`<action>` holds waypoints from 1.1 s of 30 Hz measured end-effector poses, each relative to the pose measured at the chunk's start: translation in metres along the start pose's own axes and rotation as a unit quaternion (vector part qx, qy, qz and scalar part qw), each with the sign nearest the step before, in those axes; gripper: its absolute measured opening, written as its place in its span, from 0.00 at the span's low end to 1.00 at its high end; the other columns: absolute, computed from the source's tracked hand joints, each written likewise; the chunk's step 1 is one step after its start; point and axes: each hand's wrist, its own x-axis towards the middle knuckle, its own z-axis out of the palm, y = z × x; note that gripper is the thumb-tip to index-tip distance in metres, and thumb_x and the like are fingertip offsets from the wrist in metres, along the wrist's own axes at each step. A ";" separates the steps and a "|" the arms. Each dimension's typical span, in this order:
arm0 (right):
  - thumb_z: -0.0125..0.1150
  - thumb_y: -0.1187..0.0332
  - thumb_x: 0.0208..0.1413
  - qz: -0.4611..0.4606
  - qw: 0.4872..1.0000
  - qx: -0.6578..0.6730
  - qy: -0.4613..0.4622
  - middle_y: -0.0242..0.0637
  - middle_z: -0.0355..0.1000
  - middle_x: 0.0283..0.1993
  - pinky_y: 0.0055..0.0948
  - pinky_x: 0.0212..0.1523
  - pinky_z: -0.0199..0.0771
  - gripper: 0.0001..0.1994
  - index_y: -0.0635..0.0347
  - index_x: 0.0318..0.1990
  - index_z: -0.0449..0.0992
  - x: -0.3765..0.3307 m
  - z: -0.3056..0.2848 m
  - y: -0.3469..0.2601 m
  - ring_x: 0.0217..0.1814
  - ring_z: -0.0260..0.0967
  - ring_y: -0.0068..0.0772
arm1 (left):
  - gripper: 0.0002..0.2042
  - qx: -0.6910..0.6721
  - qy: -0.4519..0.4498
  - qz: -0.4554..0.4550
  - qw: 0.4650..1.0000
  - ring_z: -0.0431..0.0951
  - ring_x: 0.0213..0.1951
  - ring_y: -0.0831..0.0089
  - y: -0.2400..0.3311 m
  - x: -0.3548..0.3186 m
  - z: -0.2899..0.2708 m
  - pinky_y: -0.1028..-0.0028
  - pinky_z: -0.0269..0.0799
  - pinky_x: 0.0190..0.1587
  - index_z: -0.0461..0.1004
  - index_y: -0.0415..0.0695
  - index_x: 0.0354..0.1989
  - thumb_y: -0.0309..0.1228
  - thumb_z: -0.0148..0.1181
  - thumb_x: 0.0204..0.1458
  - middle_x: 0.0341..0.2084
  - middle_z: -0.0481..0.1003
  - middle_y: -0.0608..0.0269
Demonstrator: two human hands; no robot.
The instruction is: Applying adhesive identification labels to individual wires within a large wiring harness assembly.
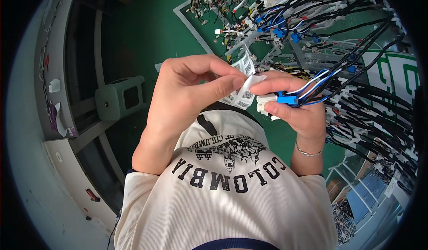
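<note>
Both hands meet in front of the chest, each grip pinched on something small. Left hand [185,96] has its thumb and curled fingers pressed together on a strip of white labels [243,83] printed with small square codes; the strip hangs between the two hands, and its lower end drops behind the left thumb, so its full length cannot be made out. Right hand [296,109] pinches the upper edge of the same strip with thumb and forefinger, while its remaining fingers close around a blue connector [287,99] and a white connector [266,104] just below it. How many plugs sit in that palm is hard to tell, since the fingers cover most of them. Blue, white and black wires [321,83] run from the connectors up and to the right into a dense wire harness [356,49] spread over a green board [151,31]; individual strands blur together there. A thin bracelet [308,153] circles the right wrist. Below, a cream shirt [223,196] fills the lower frame, cut off at the bottom edge. At left, a grey-green box [119,97] sits on a dark frame, its details lost in shadow.
</note>
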 end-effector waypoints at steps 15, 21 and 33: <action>0.65 0.72 0.52 -0.028 0.991 0.099 -0.082 0.48 0.75 0.49 0.33 0.56 0.69 0.15 0.71 0.47 0.78 0.003 -0.009 0.014 0.53 0.73 0.39 | 0.07 -0.041 -0.083 0.000 0.996 0.81 0.35 0.75 -0.005 0.004 -0.009 0.78 0.76 0.42 0.82 0.33 0.37 0.19 0.66 0.50 0.32 0.82 0.58; 0.65 0.73 0.52 -0.002 0.988 0.139 -0.064 0.48 0.76 0.49 0.34 0.57 0.68 0.16 0.71 0.47 0.78 0.003 -0.006 0.014 0.53 0.73 0.39 | 0.07 -0.054 -0.057 -0.008 0.997 0.79 0.33 0.72 0.000 -0.001 -0.003 0.76 0.75 0.40 0.81 0.33 0.36 0.18 0.67 0.48 0.30 0.80 0.55; 0.63 0.73 0.51 -0.035 0.995 0.080 -0.050 0.47 0.75 0.48 0.32 0.54 0.69 0.16 0.71 0.48 0.78 0.000 -0.007 0.016 0.51 0.72 0.36 | 0.07 0.073 -0.032 0.067 0.995 0.78 0.37 0.73 0.001 -0.009 -0.003 0.75 0.75 0.42 0.79 0.32 0.34 0.16 0.67 0.44 0.35 0.78 0.54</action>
